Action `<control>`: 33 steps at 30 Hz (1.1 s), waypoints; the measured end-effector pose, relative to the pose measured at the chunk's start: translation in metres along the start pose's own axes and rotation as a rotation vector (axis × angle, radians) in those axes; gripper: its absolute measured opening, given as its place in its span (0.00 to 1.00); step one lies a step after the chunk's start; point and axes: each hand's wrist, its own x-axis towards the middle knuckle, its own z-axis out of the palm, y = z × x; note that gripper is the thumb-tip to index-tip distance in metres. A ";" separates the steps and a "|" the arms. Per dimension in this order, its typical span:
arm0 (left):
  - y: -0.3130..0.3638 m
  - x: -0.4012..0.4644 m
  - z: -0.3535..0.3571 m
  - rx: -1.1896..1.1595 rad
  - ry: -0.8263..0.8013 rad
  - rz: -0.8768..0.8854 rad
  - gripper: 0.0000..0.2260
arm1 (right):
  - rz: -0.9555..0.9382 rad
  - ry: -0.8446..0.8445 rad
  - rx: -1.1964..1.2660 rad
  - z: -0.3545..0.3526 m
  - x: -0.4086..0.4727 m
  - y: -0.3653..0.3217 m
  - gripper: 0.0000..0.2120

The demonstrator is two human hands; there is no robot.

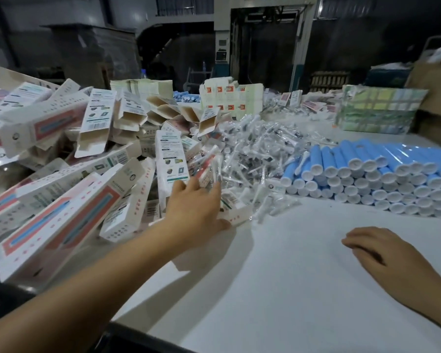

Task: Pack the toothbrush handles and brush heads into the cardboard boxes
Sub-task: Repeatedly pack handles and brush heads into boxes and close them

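White table (290,289), left hand (196,207) among boxes (61,200)

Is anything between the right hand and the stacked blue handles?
Nothing visible. The right hand rests on the white table, and only bare tabletop lies between it and the stack of blue toothbrush handles with white end caps.

Cardboard boxes (92,128): printed white card outside with a slight sheen, plain matt brown card inside the open flaps.
Brush heads (250,159): white plastic, each sealed in clear, crinkled, glossy film.
Toothbrush handles (382,174): smooth blue plastic with a soft sheen, white plastic end caps.
Counter (290,289): smooth, matt white surface.
Flat carton stacks (229,100): printed paperboard, matt.
Bundle at far right (377,110): wrapped in shiny clear film.
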 end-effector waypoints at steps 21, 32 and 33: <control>0.026 0.047 -0.062 0.310 0.284 -0.106 0.24 | -0.021 0.001 0.015 0.001 0.002 0.001 0.12; 0.127 0.013 -0.025 -0.165 0.167 0.498 0.32 | 0.538 0.354 0.922 -0.014 0.012 0.010 0.18; 0.130 0.011 -0.019 -0.170 0.149 0.491 0.32 | 0.572 0.370 1.009 -0.016 0.013 0.011 0.19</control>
